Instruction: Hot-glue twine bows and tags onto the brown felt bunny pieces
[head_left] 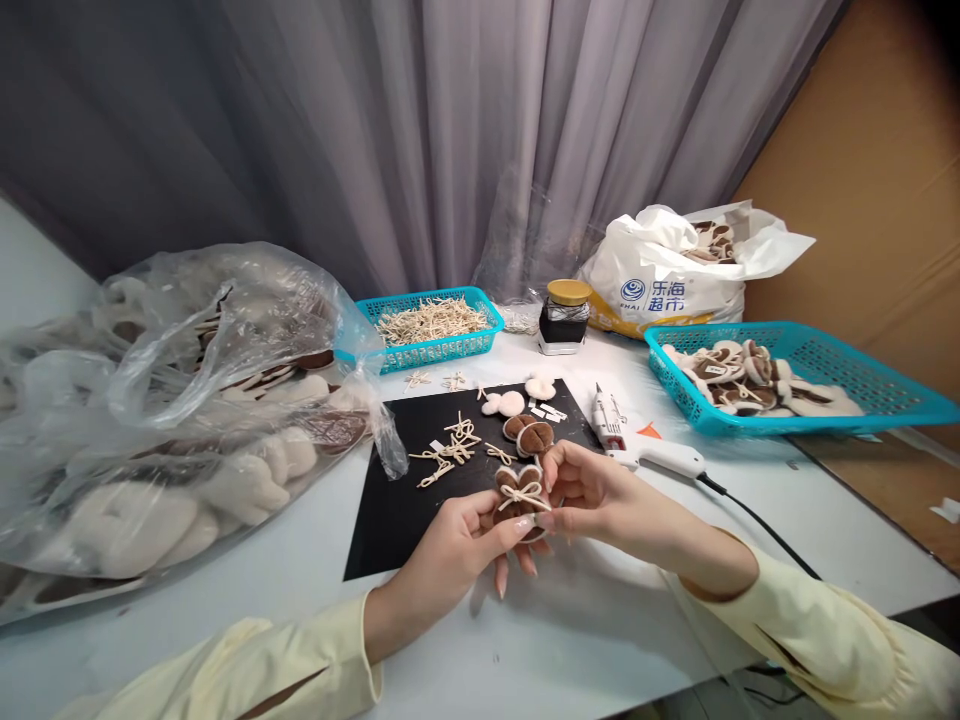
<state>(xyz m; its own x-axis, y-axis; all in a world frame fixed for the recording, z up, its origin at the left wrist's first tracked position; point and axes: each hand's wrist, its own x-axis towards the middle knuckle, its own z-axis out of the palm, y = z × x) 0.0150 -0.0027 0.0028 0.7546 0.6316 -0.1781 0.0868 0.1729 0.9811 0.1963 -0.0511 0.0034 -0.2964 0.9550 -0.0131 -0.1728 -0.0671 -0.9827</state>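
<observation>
- Nearest the camera, two pale yellow sleeves, reaching in from the bottom corners over the white bench [600, 630].
- Left hand [457, 550] clamped on a brown plush piece [519, 492] from below, thumb and fingertips pinching its lower edge.
- Right hand [592, 495] closed against the same piece from the right side, fingers curled, fingertips at a cream bow [523, 493] lying across the piece's front.
- Piece held just above the near edge of a black mat [397, 510], between the two hands.
- On the mat just behind the hands: a second brown piece [529, 433], two cream pom-pom shapes [504, 403], loose cream bows [450, 450] scattered to the left, small white paper scraps [551, 411].
- Just right of the mat, a white glue gun [637, 445] lying on its side, black cord [757, 520] trailing toward the near right edge.
- Behind the mat, a small teal basket [480, 345] full of cream bows, and a dark jar [564, 316] with a yellow lid beside it.
- Far right, a larger teal basket [862, 375] holding brown-and-cream pieces at its left end.
- Behind that, a white printed bag [660, 280], open at the top, with more pieces showing inside.
- Left side, a big clear plastic bag [172, 400] stuffed with cream and brown plush parts.
- At the back, a grey curtain [450, 130]; brown board [862, 200] at right.
</observation>
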